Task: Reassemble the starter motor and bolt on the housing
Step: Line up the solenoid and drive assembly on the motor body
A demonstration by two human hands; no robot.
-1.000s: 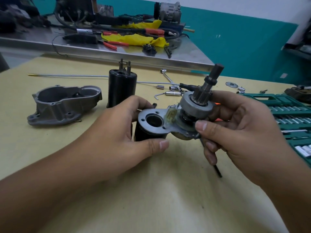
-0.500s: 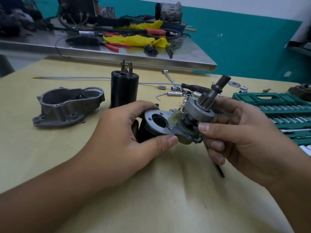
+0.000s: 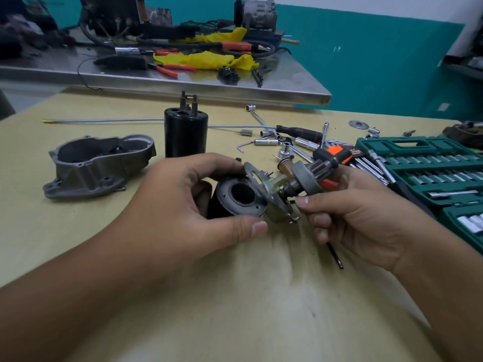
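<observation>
My left hand [image 3: 183,212] grips a short black cylinder [image 3: 232,197] whose open round end faces me. My right hand [image 3: 358,218] holds the pinion-drive assembly [image 3: 300,178], a grey clutch drum with a toothed shaft, tilted up to the right; its flat metal bracket plate [image 3: 254,176] leans against the cylinder's rim. A thin black rod [image 3: 334,254] sticks out below my right hand. The grey cast housing [image 3: 96,163] lies open side up on the table at the left. A tall black motor body [image 3: 185,134] stands upright behind my left hand.
Loose sockets, extension bars and a black-handled driver [image 3: 300,131] lie behind my hands. A green socket-set case [image 3: 431,163] stands open at the right. A long thin rod [image 3: 104,120] lies across the back. Beyond it is a steel bench [image 3: 183,79] cluttered with tools and yellow cloth.
The assembly has tipped from upright to lean right, and the bracket plate has swung off the black cylinder's end, baring its open mouth. Both hands stayed in place.
</observation>
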